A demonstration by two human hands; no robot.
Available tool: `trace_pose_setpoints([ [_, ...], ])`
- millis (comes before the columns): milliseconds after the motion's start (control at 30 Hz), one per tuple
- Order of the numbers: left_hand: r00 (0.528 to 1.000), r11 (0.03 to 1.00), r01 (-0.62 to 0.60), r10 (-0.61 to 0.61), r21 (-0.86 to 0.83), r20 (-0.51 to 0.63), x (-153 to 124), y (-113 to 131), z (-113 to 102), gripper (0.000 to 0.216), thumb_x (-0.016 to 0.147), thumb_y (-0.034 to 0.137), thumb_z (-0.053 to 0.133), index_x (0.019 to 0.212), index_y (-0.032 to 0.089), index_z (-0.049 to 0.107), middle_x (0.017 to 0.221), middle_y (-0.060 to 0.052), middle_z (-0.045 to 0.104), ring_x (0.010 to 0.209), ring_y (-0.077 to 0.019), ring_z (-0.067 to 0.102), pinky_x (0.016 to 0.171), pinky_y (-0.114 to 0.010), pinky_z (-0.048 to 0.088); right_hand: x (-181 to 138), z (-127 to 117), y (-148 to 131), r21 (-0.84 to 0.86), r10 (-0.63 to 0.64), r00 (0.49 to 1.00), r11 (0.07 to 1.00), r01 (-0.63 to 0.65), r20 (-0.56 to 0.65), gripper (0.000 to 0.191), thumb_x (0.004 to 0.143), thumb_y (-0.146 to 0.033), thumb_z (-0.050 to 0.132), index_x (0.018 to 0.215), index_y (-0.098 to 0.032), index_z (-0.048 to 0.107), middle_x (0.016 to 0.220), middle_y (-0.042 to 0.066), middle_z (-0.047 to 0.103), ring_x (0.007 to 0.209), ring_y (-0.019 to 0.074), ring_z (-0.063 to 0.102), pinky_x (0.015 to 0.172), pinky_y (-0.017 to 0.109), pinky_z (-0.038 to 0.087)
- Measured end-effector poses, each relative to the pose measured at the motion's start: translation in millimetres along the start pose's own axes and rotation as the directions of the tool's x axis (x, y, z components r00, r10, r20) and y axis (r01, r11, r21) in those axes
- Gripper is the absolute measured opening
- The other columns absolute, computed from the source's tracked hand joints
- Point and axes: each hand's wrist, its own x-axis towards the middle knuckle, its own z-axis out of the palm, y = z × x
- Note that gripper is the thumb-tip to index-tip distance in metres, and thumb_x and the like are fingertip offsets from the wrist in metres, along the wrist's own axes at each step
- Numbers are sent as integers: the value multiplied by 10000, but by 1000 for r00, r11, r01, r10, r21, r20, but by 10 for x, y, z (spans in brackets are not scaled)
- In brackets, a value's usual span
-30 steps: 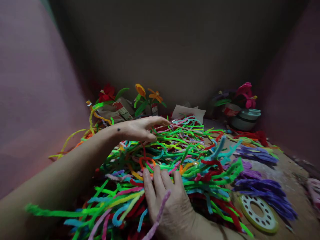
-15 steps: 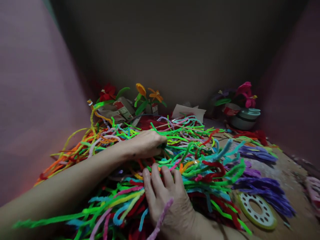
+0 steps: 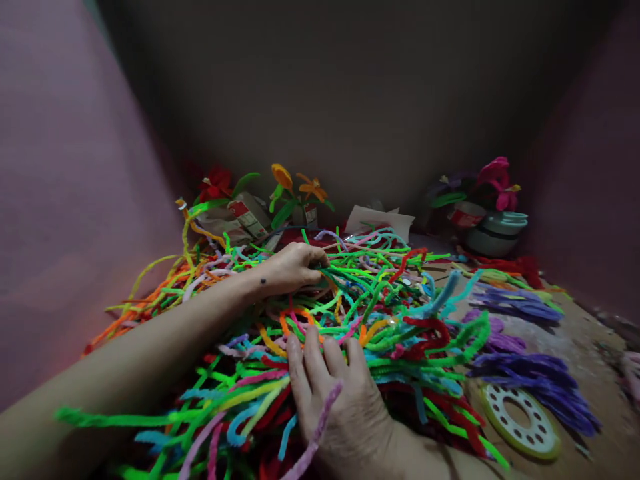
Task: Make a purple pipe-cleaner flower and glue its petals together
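Observation:
A big tangled heap of fuzzy pipe cleaners in green, blue, red, orange, pink and yellow spreads in front of me. My left hand reaches across to its far part, thumb and fingers closed around some dark green pipe cleaners; the fingertips are partly hidden. Nearer to me, my right hand lies palm down on the heap with its fingers stretched out, pressing on the strands. A lilac pipe cleaner sticks up over the back of that hand.
Purple pipe cleaner bundles and a white-and-yellow ring-shaped spool lie at right. Behind the heap stand orange flowers, a red flower, a white paper and a pale green jar near pink flowers. Walls rise on both sides.
My left hand has moved up and slightly away from me, its fist loosening into a pinch on green strands. Some orange and pink strands below it now show. The right hand stays in place.

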Motion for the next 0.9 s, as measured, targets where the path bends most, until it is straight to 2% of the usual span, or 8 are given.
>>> trace_pose_setpoints([
  [100, 1000, 995, -5, 7, 103, -25, -20, 14, 13, 287, 700, 224, 489, 930, 130, 633, 718, -1, 620, 625, -119, 516, 567, -200, 375, 1, -18, 10, 9, -41, 999, 999, 41, -22, 404, 839, -74, 289, 1165, -38, 525, 1068, 236, 592, 828, 283, 536, 655, 451, 376],
  [167, 998, 987, -56, 53, 151, 23, -66, 54, -27, 290, 702, 248, 522, 950, 137, 626, 741, -8, 623, 640, -125, 526, 571, -204, 381, 0, -21, 13, 9, -59, 997, 998, 60, -40, 405, 834, -68, 290, 1154, -25, 534, 1055, 236, 600, 823, 284, 539, 671, 440, 373],
  [300, 974, 974, -222, 219, 52, 52, -222, 208, -234, 310, 685, 263, 602, 976, 159, 619, 962, -42, 626, 860, -148, 551, 726, -207, 410, -10, -17, 14, 14, -65, 997, 998, 65, -37, 391, 839, -60, 287, 1113, -33, 564, 1031, 232, 607, 833, 273, 529, 718, 439, 362],
  [367, 977, 979, -202, 204, -34, 55, -302, 277, -349, 227, 724, 249, 571, 918, 152, 638, 907, -36, 640, 839, -139, 562, 737, -209, 412, -14, -15, 15, 22, -59, 997, 998, 60, -43, 379, 847, -69, 290, 1093, -45, 577, 1025, 221, 606, 845, 276, 518, 728, 445, 356],
  [467, 973, 990, -113, 127, -85, 194, -404, 303, -430, 165, 747, 226, 551, 843, 142, 655, 765, -13, 644, 729, -123, 575, 661, -192, 416, -20, -20, 17, 16, -72, 995, 997, 73, -63, 361, 848, -75, 313, 1096, -56, 574, 1006, 196, 605, 842, 273, 504, 721, 441, 358],
  [633, 931, 982, -188, 184, -20, 316, -582, 266, -265, 200, 798, 187, 490, 914, 168, 652, 817, -17, 649, 728, -115, 561, 651, -185, 397, -41, -60, 4, 35, -87, 993, 995, 90, -75, 380, 845, -78, 286, 1103, -65, 565, 960, 185, 599, 773, 247, 497, 700, 433, 372],
  [767, 900, 948, -309, 266, 76, 345, -707, 288, -133, 189, 800, 115, 465, 734, 147, 640, 716, -26, 605, 729, -128, 509, 689, -205, 375, -74, -93, -42, 39, -15, 994, 999, 19, -109, 402, 823, -61, 290, 1156, -40, 515, 1073, 232, 560, 825, 257, 511, 700, 417, 388],
  [900, 850, 954, -296, 284, -44, 444, -740, 263, -159, 216, 833, 132, 430, 784, 144, 640, 791, -44, 609, 768, -131, 519, 694, -189, 385, -98, -73, -106, -14, 49, 992, 999, -51, -112, 408, 800, -53, 294, 1155, 23, 482, 1129, 271, 526, 931, 297, 516, 742, 420, 402],
])
